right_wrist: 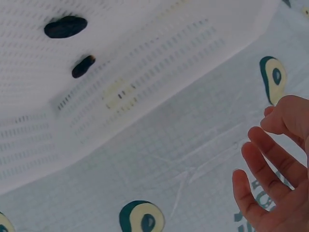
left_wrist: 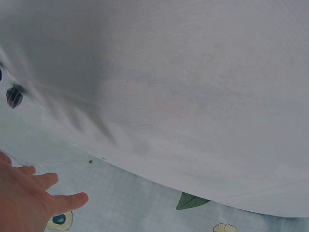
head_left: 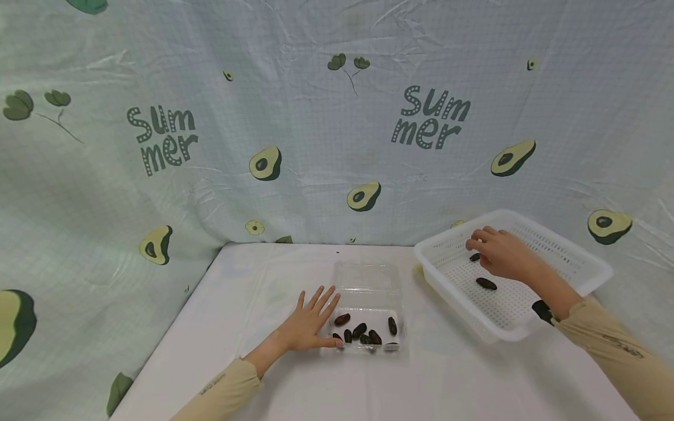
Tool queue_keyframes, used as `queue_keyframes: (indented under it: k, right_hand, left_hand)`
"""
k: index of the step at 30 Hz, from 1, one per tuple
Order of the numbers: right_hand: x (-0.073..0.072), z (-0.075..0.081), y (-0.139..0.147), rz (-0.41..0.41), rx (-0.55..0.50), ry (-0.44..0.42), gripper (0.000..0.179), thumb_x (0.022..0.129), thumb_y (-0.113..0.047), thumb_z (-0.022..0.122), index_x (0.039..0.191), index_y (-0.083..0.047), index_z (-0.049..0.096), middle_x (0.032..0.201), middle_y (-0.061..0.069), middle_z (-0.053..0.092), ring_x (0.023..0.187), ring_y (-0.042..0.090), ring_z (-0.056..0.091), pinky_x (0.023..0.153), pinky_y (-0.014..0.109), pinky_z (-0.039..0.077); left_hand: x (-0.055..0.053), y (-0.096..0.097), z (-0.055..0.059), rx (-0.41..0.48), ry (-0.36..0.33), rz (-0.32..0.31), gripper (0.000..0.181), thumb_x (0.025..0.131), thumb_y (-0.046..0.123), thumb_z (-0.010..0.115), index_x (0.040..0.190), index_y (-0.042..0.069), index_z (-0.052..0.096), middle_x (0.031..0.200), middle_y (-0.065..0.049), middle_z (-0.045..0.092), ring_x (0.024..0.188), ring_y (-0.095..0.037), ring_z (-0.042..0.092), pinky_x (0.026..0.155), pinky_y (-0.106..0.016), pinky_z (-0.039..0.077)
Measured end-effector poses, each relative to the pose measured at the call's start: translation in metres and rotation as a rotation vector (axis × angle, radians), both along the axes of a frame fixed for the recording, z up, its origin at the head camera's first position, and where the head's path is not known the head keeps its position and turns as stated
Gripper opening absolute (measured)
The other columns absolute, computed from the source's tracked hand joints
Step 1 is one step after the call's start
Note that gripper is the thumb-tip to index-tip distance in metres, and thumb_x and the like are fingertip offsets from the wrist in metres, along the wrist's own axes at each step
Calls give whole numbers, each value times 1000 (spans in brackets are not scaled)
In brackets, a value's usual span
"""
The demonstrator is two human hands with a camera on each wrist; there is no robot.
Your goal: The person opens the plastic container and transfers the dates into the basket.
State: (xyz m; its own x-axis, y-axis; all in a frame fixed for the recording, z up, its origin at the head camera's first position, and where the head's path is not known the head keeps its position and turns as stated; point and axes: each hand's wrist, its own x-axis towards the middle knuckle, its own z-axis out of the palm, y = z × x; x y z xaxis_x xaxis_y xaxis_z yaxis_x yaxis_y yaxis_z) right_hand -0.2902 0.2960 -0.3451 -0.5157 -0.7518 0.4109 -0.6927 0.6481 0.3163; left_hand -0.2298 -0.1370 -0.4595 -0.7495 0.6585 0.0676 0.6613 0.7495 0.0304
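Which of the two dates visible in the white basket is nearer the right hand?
The smaller date: in the head view it shows just below the fingers of the right hand. The larger date lies farther from them, lower in that view.

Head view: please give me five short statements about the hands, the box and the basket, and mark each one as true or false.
1. The basket is right of the box. True.
2. The right hand is over the box. False: it is over the basket.
3. The left hand is spread out. True.
4. The box's lid is closed. False: it is open.
5. Two dates show in the basket. True.
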Motion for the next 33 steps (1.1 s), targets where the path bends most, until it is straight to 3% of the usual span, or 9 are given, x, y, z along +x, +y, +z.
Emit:
queue_keyframes:
  k: [5,17,25,33]
  right_hand:
    - [11,2,-17,70,-10,33,34,59,6,67,86,-11,55,81,1,53,68,13,44,51,25,35]
    - [36,1,-66,77,58,-2,30,65,2,69,89,-11,55,86,2,54,75,17,50,58,29,42]
    - [51,-13,-105,96,102,-20,28,72,-7,69,97,-12,56,91,0,56,80,16,51,64,28,43]
    - [57,-36,-139,170,124,30,32,72,-17,72,99,-15,56,93,-3,56,83,14,49,65,25,39]
  left_hand:
    - [1,1,1,-4,-11,6,92,80,66,42,144,7,11,150,-14,10,136,-38,13,99,-65,15]
    - [0,2,1,-5,-6,8,93,79,67,42,144,7,14,150,-14,11,136,-38,13,99,-65,15]
    - [-1,-4,-5,0,20,-5,95,78,72,37,143,6,16,150,-14,13,136,-38,15,98,-66,17]
    - [0,-8,-8,-9,31,-14,96,78,75,31,144,7,13,151,-12,11,137,-37,14,98,-66,17]
